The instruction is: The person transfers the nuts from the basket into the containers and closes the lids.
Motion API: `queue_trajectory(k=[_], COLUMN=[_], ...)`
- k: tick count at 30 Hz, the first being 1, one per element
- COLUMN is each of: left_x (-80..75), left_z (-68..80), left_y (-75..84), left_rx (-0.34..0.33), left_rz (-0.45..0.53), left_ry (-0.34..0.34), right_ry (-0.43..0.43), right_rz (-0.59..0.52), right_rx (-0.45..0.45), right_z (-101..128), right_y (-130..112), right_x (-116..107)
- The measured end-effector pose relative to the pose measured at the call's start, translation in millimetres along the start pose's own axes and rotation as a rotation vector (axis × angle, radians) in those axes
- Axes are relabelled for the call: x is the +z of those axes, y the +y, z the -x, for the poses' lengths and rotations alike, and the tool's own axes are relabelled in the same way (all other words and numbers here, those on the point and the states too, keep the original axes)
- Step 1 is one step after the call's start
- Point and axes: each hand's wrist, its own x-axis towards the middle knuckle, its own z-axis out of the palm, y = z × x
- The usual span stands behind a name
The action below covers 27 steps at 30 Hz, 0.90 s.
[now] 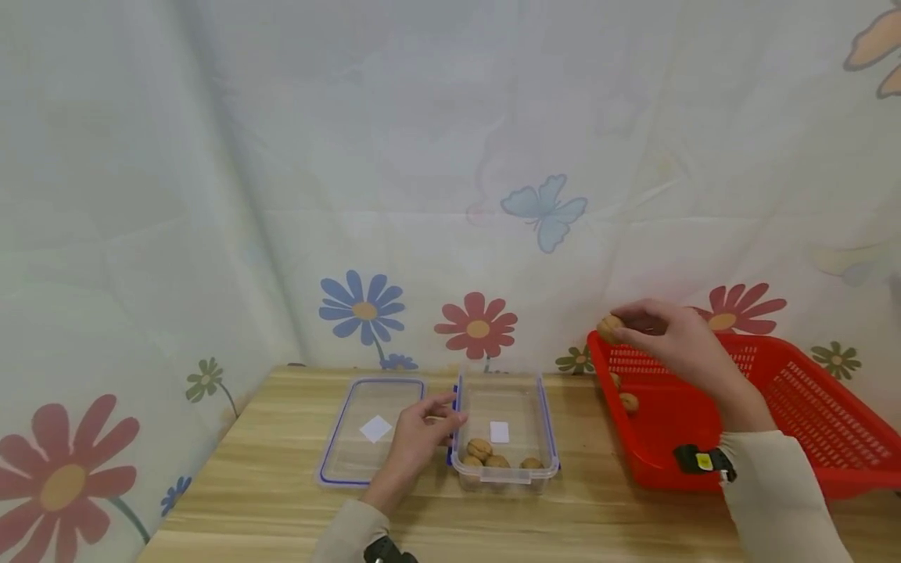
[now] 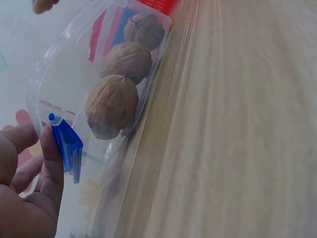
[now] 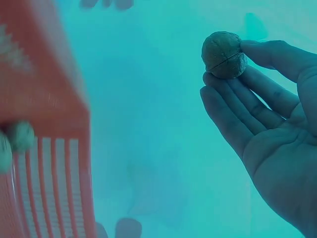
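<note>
My right hand (image 1: 662,332) pinches a walnut (image 1: 609,328) at its fingertips, lifted above the left rim of the red basket (image 1: 809,407). In the right wrist view the walnut (image 3: 224,55) sits between thumb and fingers (image 3: 233,109). My left hand (image 1: 422,438) rests against the left wall of a clear plastic container (image 1: 503,426), fingers by its blue latch (image 2: 67,146). Three walnuts (image 1: 496,456) lie at the container's near end, seen close in the left wrist view as walnuts (image 2: 113,105).
A clear lid with a blue rim (image 1: 369,430) lies flat left of the container. Two more walnuts (image 1: 626,400) lie in the basket. All stand on a wooden table (image 1: 281,500) backed by a floral curtain (image 1: 422,195).
</note>
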Motion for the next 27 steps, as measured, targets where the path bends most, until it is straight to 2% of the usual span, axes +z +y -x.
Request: queue_trajectory(k=[10,20,27], left_x=[0.4,2.3,0.9], left_z=[0.9,0.7,-0.6], left_y=[-1.7,-1.1,0.4], left_rx=[-0.003,-0.002,0.007], left_rz=[-0.014,-0.023,-0.009], left_ry=[0.003,0.007,0.007], right_ry=[0.073,0.068,0.054], right_rz=[-0.170,-0.225,-0.209], right_rx=[-0.017,0.009,-0.036], right_z=[24,27,24], right_y=[-14,-20,-28], right_x=[28,44,53])
